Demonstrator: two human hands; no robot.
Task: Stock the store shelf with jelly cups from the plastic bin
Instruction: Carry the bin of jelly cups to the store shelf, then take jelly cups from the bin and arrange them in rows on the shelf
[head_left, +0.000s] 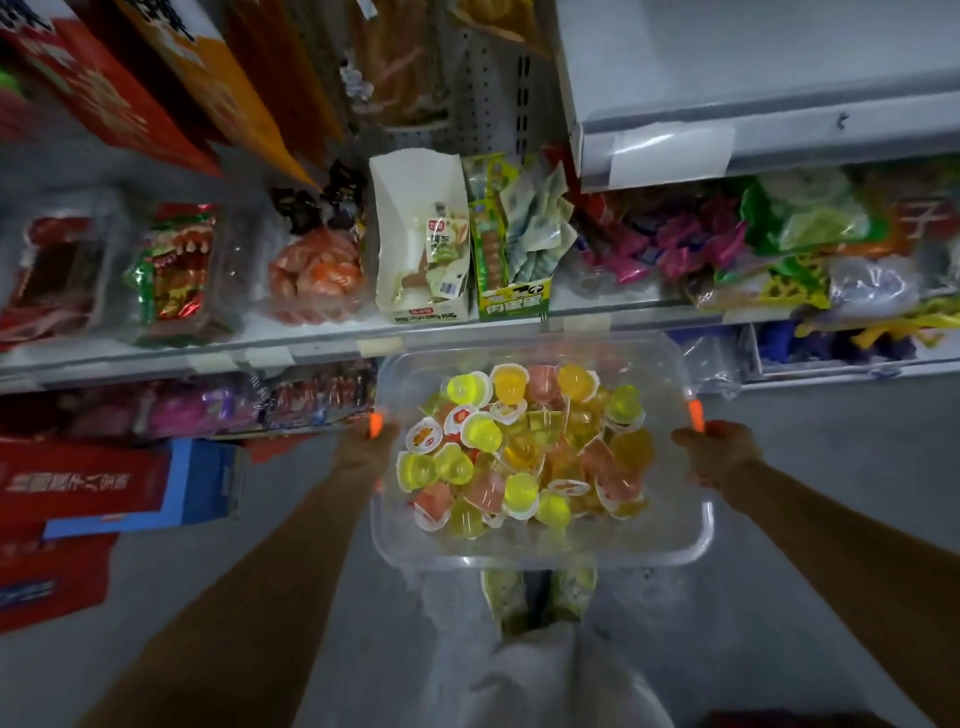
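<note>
Head view: stocking yet to start

Left hand and right hand grip the sides of the clear plastic bin before the shelf. Jelly cups lie heaped inside; none looks stocked yet.

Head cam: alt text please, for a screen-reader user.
A person's left hand and right hand hold a clear plastic bin of yellow, orange and pink jelly cups by its sides, facing a store shelf stocked with packaged snacks.
</note>
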